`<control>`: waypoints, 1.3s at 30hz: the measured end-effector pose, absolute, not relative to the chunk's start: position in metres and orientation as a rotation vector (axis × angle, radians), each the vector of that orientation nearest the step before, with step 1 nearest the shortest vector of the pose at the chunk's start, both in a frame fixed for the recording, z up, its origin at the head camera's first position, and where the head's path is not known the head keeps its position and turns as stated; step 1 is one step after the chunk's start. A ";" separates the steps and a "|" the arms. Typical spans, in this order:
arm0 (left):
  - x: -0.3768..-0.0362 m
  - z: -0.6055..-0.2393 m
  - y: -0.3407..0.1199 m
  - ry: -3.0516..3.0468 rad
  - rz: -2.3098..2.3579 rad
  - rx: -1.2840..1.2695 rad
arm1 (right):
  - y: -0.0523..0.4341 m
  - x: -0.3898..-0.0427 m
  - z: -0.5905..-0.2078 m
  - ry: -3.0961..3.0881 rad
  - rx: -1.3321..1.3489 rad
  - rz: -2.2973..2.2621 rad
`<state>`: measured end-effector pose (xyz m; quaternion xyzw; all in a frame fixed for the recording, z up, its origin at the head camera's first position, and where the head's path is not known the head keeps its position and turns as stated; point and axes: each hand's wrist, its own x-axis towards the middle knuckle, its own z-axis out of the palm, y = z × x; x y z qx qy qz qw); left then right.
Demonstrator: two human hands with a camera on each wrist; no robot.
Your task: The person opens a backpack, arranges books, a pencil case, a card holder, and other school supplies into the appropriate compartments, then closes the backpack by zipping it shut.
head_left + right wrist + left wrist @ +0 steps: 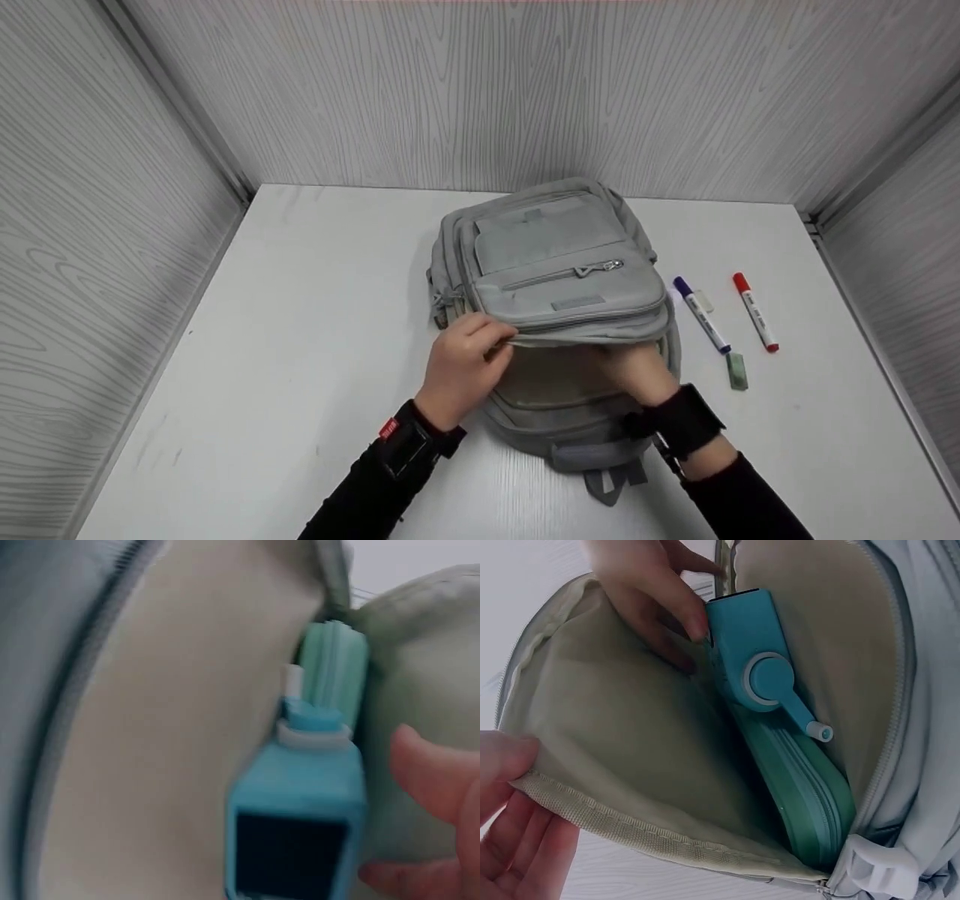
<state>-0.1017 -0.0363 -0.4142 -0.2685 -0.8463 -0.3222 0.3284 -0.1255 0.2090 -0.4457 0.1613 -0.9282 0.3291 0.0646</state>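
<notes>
The backpack is light grey with a beige lining; the sharpener and case inside are turquoise. The table is white, the walls grey wood-grain. The markers are white, one capped blue, one red.

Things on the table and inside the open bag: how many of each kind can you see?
Backpack: 1
Marker pens: 2, a blue-capped one and a red-capped one
Small erasers: 2, pale and green
Blue crank sharpener, inside: 1
Green zip case, inside: 1
Total: 7

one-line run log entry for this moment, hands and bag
left hand: holds backpack opening wide | right hand: inside, touching blue sharpener | green case beneath | markers on table
</notes>
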 end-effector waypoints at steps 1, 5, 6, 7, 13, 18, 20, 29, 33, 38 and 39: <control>-0.101 -0.416 -0.036 -2.216 -0.843 -0.710 | 0.211 -0.117 -0.439 -2.811 0.440 1.008; -0.097 -0.425 -0.038 -2.219 -0.821 -0.750 | 0.226 -0.078 -0.418 -2.954 0.490 0.931; -0.096 -0.428 -0.038 -2.220 -0.808 -0.765 | 0.229 -0.068 -0.412 -2.978 0.504 0.909; -0.095 -0.432 -0.038 -2.222 -0.793 -0.780 | 0.232 -0.060 -0.408 -2.959 0.539 0.884; -0.084 -0.462 -0.040 -2.257 -0.705 -0.875 | 0.231 -0.042 -0.401 -2.657 0.652 0.820; -0.077 -0.488 -0.039 -2.318 -0.681 -0.944 | 0.219 -0.047 -0.419 -2.783 0.659 0.735; -0.075 -0.495 -0.039 -2.334 -0.679 -0.964 | 0.213 -0.049 -0.429 -2.843 0.670 0.717; -0.104 -0.485 -0.065 -2.409 -0.797 -0.776 | 0.205 -0.052 -0.458 -2.882 0.664 0.657; -0.147 -0.471 -0.086 -2.578 -0.796 -0.438 | 0.205 -0.053 -0.462 -2.830 0.672 0.649; -0.180 -0.472 -0.103 -2.834 -0.684 -0.268 | 0.203 -0.053 -0.466 -2.791 0.655 0.626; -0.182 -0.473 -0.105 -2.863 -0.672 -0.262 | 0.202 -0.053 -0.466 -2.790 0.649 0.617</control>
